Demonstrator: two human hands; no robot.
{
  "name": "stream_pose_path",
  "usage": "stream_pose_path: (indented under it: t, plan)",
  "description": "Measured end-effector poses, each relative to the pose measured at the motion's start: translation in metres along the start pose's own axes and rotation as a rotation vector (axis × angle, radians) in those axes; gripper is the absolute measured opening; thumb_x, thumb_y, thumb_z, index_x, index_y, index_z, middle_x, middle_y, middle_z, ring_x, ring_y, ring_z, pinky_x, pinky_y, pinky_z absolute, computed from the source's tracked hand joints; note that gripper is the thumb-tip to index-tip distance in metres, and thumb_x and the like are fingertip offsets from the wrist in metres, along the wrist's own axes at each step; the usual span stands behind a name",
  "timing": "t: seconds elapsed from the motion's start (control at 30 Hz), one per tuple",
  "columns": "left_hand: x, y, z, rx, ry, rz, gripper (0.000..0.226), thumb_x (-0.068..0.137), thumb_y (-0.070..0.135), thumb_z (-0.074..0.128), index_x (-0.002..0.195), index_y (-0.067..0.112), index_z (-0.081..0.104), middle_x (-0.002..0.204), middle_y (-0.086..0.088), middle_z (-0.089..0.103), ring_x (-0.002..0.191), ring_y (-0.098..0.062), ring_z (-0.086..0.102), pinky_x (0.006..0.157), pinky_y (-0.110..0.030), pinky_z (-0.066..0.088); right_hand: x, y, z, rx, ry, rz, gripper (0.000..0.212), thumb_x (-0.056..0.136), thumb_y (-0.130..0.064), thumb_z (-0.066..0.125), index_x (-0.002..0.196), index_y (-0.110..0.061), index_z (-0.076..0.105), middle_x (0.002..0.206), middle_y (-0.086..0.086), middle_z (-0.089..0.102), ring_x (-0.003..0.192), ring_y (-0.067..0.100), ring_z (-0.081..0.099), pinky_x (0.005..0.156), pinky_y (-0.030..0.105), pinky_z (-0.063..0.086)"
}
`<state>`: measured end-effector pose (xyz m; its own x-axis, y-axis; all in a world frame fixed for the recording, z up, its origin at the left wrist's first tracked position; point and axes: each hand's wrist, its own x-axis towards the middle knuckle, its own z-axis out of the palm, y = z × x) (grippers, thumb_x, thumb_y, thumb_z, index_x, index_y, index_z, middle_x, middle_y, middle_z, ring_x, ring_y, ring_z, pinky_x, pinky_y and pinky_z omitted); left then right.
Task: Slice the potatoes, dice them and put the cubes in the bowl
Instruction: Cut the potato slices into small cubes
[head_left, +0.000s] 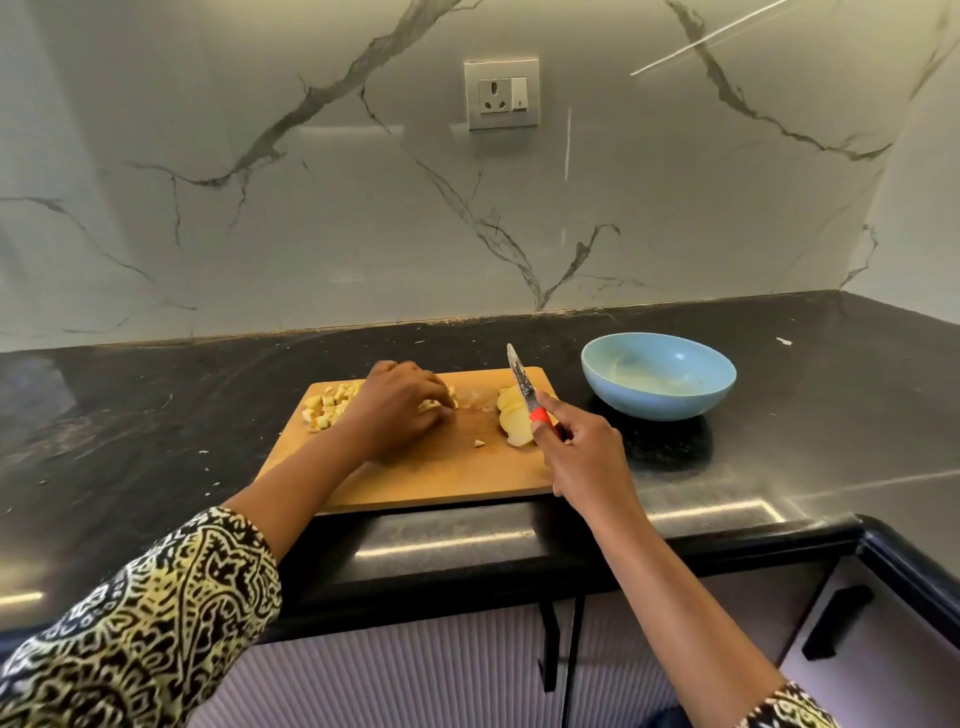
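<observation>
Head view: a person stands at a dark stone counter (156, 415), looking down at a wooden cutting board (426, 478) set near the front edge.

On the board, a heap of potato cubes (327, 405) lies at the 10 o'clock corner. A short stack of uncut potato slices (511, 421) lies at 3 o'clock, near the right edge. One stray cube (478, 443) sits alone near the middle.

The left hand (400, 410) rests palm down on the board at about 11 o'clock. Its fingertips are bent over a few cut pieces just right of the heap. I cannot tell whether it pinches them or only presses them.

The right hand (576, 447) is wrapped around the red handle of a small knife (522, 387). The blade is lifted off the board and points toward 12 o'clock, over the slices.

A pale blue bowl (660, 376) stands on the counter at 2 o'clock from the board, just beside it. No cubes show inside.

On the marble wall behind, at 12 o'clock, is a wall socket (501, 93).

The step in hand looks like dicing, about midway, with one batch cut and none in the bowl. The next move probably calls for clearing the loose pieces toward the heap. The left hand would then steady the slices at 3 o'clock so the knife can come down across them.
</observation>
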<state>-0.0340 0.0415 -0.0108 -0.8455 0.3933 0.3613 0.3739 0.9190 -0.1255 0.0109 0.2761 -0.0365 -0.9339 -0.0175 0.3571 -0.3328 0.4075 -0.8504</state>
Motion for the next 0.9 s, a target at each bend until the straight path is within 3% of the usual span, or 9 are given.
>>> stream_pose_path:
  t: [0.1,0.2,0.37,0.5,0.57,0.7,0.8,0.9]
  plan:
    - [-0.004,-0.003,0.003,-0.039,0.132,-0.049,0.022,0.092,0.027,0.059,0.111,0.025,0.069,0.121,0.004,0.065,0.114,-0.020,0.056,0.099,-0.039,0.036,0.000,0.002,-0.003,0.132,0.017,0.058,0.037,0.095,-0.028,0.056,0.132,-0.029,0.056,0.060,-0.002,0.052,0.048,0.014,0.044,0.045,0.033,0.048]
    - [-0.008,0.007,0.002,-0.107,0.151,-0.021,0.025,0.091,0.032,0.060,0.114,0.025,0.068,0.123,0.004,0.063,0.116,-0.018,0.054,0.099,-0.039,0.035,-0.001,0.003,-0.007,0.272,0.053,0.109,0.037,0.095,-0.025,0.058,0.132,-0.028,0.056,0.062,0.007,0.049,0.045,0.011,0.042,0.040,0.022,0.040]
    - [0.001,0.031,0.004,-0.050,-0.092,0.048,0.032,0.093,0.048,0.049,0.121,0.036,0.060,0.130,0.015,0.056,0.124,-0.010,0.045,0.103,-0.036,0.031,-0.002,0.006,-0.010,0.419,0.087,0.168,0.038,0.095,-0.025,0.060,0.132,-0.026,0.057,0.058,0.003,0.047,0.041,0.008,0.040,0.039,0.021,0.037]
    - [0.003,0.014,0.002,0.057,0.073,-0.086,0.026,0.093,0.040,0.054,0.117,0.033,0.063,0.127,0.009,0.059,0.117,-0.015,0.050,0.098,-0.038,0.034,-0.003,0.005,-0.010,0.448,0.082,0.175,0.038,0.095,-0.023,0.059,0.133,-0.025,0.056,0.059,0.003,0.046,0.042,0.008,0.039,0.038,0.021,0.038]
    - [0.002,0.017,0.001,-0.085,0.106,0.038,0.029,0.091,0.042,0.055,0.117,0.033,0.063,0.125,0.009,0.060,0.117,-0.014,0.051,0.097,-0.036,0.037,-0.003,0.005,-0.010,0.458,0.086,0.180,0.038,0.095,-0.023,0.059,0.132,-0.025,0.057,0.058,0.002,0.046,0.042,0.007,0.039,0.038,0.021,0.037]
    - [-0.005,0.059,0.000,-0.270,-0.030,0.406,0.031,0.091,0.045,0.048,0.113,0.031,0.066,0.115,0.010,0.063,0.111,-0.005,0.052,0.096,-0.027,0.038,-0.001,0.006,-0.009,0.463,0.099,0.190,0.037,0.094,-0.023,0.060,0.131,-0.026,0.058,0.057,0.000,0.048,0.042,0.007,0.040,0.040,0.023,0.038]
    - [-0.003,0.054,0.002,-0.298,0.009,0.423,0.021,0.089,0.031,0.058,0.105,0.026,0.070,0.104,0.008,0.068,0.098,-0.006,0.059,0.088,-0.025,0.046,-0.002,0.005,-0.009,0.473,0.109,0.193,0.037,0.094,-0.022,0.060,0.131,-0.025,0.059,0.058,0.000,0.048,0.042,0.007,0.040,0.039,0.023,0.038]
    - [-0.003,0.023,0.003,-0.152,0.062,0.340,0.015,0.086,0.027,0.066,0.100,0.028,0.072,0.098,0.010,0.070,0.094,-0.010,0.062,0.085,-0.029,0.041,-0.003,0.004,-0.010,0.475,0.101,0.186,0.038,0.094,-0.022,0.060,0.132,-0.024,0.058,0.058,0.001,0.047,0.042,0.005,0.039,0.039,0.022,0.037]
